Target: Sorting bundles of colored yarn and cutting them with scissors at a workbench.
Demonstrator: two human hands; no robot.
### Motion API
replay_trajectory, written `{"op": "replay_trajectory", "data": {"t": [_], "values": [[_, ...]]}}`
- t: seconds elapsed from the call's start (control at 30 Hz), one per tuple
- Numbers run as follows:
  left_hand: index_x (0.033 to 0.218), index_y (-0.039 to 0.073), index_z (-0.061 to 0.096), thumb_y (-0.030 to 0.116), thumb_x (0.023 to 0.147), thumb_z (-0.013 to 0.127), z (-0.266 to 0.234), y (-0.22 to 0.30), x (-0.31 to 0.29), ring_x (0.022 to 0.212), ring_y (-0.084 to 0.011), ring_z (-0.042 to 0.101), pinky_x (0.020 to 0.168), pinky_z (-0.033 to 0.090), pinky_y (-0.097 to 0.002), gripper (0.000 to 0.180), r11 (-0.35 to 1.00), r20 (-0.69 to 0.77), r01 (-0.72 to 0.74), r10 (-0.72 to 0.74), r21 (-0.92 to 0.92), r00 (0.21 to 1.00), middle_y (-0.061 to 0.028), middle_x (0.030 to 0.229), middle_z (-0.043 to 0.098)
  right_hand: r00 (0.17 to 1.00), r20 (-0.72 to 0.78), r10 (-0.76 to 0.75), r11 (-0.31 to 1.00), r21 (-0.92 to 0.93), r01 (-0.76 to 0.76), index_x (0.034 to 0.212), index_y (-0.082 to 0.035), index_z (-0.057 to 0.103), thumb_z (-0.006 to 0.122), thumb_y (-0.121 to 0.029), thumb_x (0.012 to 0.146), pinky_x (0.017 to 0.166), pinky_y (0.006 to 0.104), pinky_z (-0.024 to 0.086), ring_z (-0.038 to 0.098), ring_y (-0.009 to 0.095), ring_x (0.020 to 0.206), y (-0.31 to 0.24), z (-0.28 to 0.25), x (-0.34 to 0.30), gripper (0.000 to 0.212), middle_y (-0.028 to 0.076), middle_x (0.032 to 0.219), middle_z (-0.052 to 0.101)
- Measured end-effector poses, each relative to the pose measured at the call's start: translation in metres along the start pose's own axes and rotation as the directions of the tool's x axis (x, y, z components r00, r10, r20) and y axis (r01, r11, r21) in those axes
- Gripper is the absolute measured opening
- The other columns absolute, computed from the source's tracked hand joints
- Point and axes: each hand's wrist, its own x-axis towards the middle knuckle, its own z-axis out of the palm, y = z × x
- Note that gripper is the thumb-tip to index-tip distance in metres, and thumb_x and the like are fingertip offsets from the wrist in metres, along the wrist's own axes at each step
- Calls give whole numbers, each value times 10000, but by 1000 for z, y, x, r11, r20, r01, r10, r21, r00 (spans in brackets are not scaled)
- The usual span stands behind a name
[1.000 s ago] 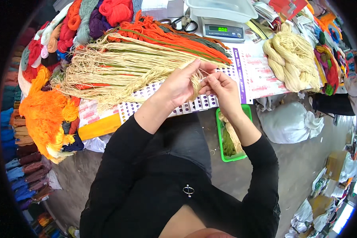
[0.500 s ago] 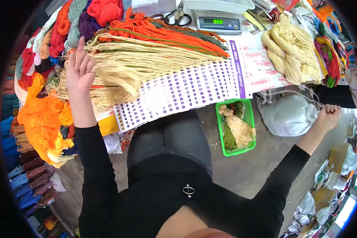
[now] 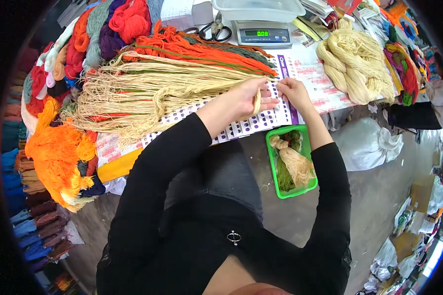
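Note:
A long white card (image 3: 236,129) with rows of purple-ringed holes and a purple end band lies along the table's near edge. Cream yarn (image 3: 133,93) is spread over it in long strands, with orange yarn (image 3: 202,55) behind. Palm up, my left hand (image 3: 248,100) holds a bunch of the cream strands; part of it hangs over the fingers. Close by on the right, my right hand (image 3: 294,92) has thumb and fingers pinched together at the card's purple band. What lies in that pinch is too small to make out.
A scale (image 3: 263,34) with a clear tray and black-handled scissors (image 3: 215,30) are at the back. A cream skein (image 3: 357,64) lies right. Below the table edge are a green basket (image 3: 312,185) of yarn and a white bag (image 3: 369,147). Orange yarn (image 3: 59,152) hangs left; a person (image 3: 439,93) is far right.
My left hand has come from the far left to the card's right end, bringing cream strands along. My right hand has moved in from beside the white bag to the purple band.

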Motion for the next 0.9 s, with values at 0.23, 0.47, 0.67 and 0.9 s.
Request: {"op": "replay_trajectory", "data": {"t": [0.23, 0.47, 0.67, 0.9], "values": [[899, 61, 573, 80, 802, 521, 1, 4, 30, 465, -85, 505, 359, 297, -206, 112, 836, -79, -156, 231, 527, 970, -51, 774, 617, 998, -11, 64, 998, 21, -64, 836, 6, 615, 602, -140, 792, 478, 190, 377, 478, 53, 521, -3, 2, 6, 153, 0, 618, 552], [778, 38, 601, 43, 786, 503, -3, 4, 51, 443, -88, 504, 373, 356, -224, 99, 518, -4, -267, 463, 812, 886, -45, 646, 614, 983, 81, 165, 971, 160, -177, 869, 4, 594, 598, -141, 810, 494, 190, 397, 496, 62, 537, -9, -5, 7, 156, 4, 653, 562], [942, -32, 552, 55, 836, 563, -20, 80, -29, 440, 13, 384, 319, 243, -103, 137, 926, 325, -368, 374, -84, 868, -16, 757, 577, 996, 86, 33, 999, -25, -31, 810, 7, 607, 606, -136, 822, 494, 187, 421, 511, 59, 542, -3, -3, 5, 144, 2, 649, 574], [960, 34, 598, 141, 850, 516, -18, 5, 15, 435, -47, 469, 392, 360, -178, 174, 578, 312, -386, 228, 719, 922, -24, 600, 590, 974, 192, 120, 966, 203, -159, 850, -40, 606, 573, -159, 851, 601, 163, 372, 473, 28, 636, -16, -6, -3, 123, -32, 704, 573]]}}
